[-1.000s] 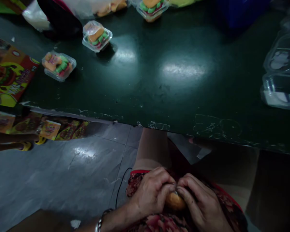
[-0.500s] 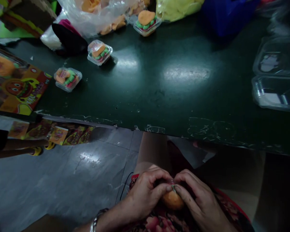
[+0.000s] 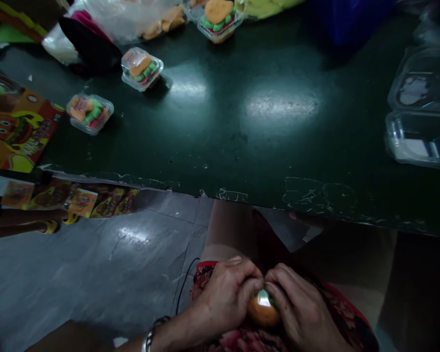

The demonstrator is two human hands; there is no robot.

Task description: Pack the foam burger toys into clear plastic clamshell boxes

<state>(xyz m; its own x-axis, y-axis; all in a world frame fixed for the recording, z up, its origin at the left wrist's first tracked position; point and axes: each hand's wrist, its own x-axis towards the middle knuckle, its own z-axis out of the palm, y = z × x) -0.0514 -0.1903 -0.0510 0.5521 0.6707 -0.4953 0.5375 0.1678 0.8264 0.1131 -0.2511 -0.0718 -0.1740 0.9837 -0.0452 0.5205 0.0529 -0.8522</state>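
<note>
Low over my lap, my left hand (image 3: 229, 293) and my right hand (image 3: 296, 303) are both closed around a small burger-shaped sweet in a clear plastic box (image 3: 264, 313). Its rounded orange side faces me, with a bright glint on clear plastic and a bit of green above. My thumbs and fingertips meet at its upper edge, and the rest is hidden behind them. Three similar boxed burger sweets stand on the dark green table: one at the left (image 3: 90, 113), one further back (image 3: 142, 68), and another at the far side (image 3: 220, 19).
An open clear plastic box (image 3: 421, 139) lies at the table's right. A printed carton (image 3: 29, 127) stands at the left edge. Plastic bags with orange pieces (image 3: 164, 22), a yellow bag (image 3: 267, 6) and a blue bag (image 3: 348, 19) line the back. Another person's legs (image 3: 32, 220) show lower left.
My fingers have curled tighter along the box's upper edge, and a shiny plastic surface now shows over the orange sweet. The view has shifted slightly.
</note>
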